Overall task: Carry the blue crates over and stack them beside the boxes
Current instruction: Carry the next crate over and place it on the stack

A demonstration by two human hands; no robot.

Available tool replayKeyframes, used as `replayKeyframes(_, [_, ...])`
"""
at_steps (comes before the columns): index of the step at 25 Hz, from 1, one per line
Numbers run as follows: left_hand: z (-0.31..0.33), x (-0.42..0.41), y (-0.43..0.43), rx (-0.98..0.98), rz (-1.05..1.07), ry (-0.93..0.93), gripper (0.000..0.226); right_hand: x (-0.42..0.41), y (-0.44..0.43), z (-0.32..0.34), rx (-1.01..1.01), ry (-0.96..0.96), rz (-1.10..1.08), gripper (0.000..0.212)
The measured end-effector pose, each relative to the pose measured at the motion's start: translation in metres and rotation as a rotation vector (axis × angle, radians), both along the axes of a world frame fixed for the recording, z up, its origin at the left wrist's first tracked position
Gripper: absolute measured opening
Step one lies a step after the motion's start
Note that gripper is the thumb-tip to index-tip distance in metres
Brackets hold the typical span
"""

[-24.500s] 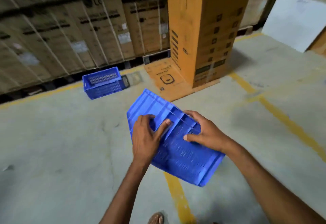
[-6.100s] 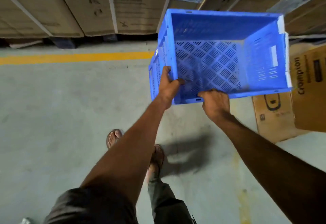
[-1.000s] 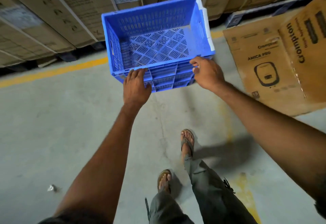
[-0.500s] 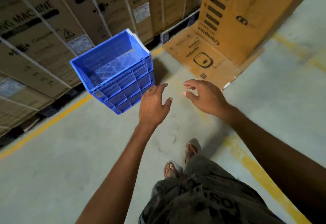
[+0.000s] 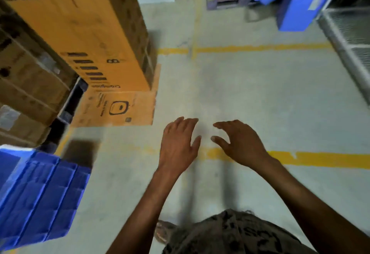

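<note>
The stack of blue crates [image 5: 42, 197] stands on the concrete floor at the lower left edge of the head view, next to the brown cartons on pallets [image 5: 26, 85]. My left hand [image 5: 179, 145] and my right hand [image 5: 238, 143] hover side by side over the floor in the middle, both empty with fingers spread. They are well to the right of the crates and touch nothing.
A tall orange carton [image 5: 84, 33] stands on a flattened orange carton [image 5: 118, 107] at the left. Yellow lines [image 5: 320, 158] cross the floor. A blue upright box [image 5: 302, 1] and a metal rack [image 5: 352, 39] sit at the far right.
My hands have come off the crate stack and hang empty. My view has swung right, so the crates have slid to the lower left edge.
</note>
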State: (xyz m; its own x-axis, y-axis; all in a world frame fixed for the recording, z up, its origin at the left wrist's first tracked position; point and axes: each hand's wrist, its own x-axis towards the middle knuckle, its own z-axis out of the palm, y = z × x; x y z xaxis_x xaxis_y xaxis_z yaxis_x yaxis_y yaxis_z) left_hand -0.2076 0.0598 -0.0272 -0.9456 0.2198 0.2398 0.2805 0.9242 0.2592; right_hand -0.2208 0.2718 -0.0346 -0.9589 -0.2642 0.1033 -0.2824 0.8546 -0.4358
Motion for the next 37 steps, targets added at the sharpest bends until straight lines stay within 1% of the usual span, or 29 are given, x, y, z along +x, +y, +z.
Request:
replayKeyframes(5, [-0.001,-0.044,0.211,0.081,-0.255,-0.011,0.051,0.024,0.206,0.002,0.019,-0.031,-0.29,0.045])
replayKeyframes(9, [0.005,-0.075,0.349,0.19,-0.417,-0.097,0.05,0.035,0.334,0.009,-0.035,-0.097,-0.532,0.046])
replayKeyframes(11, [0.002,-0.091,0.41,0.206,-0.502,-0.147,0.05,0.036,0.389,0.005,-0.089,-0.124,-0.649,0.045])
replayKeyframes(15, [-0.007,-0.131,0.535,0.204,-0.689,-0.209,0.051,0.029,0.492,-0.007,-0.16,-0.163,-0.847,0.044])
replayKeyframes(20, [-0.018,-0.189,0.703,0.165,-0.9,-0.29,0.051,0.012,0.621,-0.01,-0.164,-0.173,-1.068,0.044])
replayKeyframes(26, [-0.026,-0.209,0.894,0.069,-1.153,-0.352,0.051,0.019,0.77,-0.017,-0.186,-0.205,-1.302,0.04])
replayKeyframes(29, [-0.054,-0.208,0.99,0.019,-1.213,-0.383,0.05,0.027,0.863,-0.042,-0.212,-0.238,-1.366,0.04])
replayKeyframes(32, [-0.099,-0.206,1.093,-0.023,-1.216,-0.436,0.048,0.035,0.971,-0.083,-0.23,-0.289,-1.379,0.038])
replayKeyframes(34, [-0.134,-0.2,1.162,-0.041,-1.166,-0.525,0.047,0.038,1.044,-0.114,-0.247,-0.341,-1.369,0.037])
replayKeyframes(37, [-0.185,-0.186,1.263,-0.076,-1.079,-0.717,0.051,0.042,1.147,-0.172,-0.278,-0.488,-1.346,0.036])
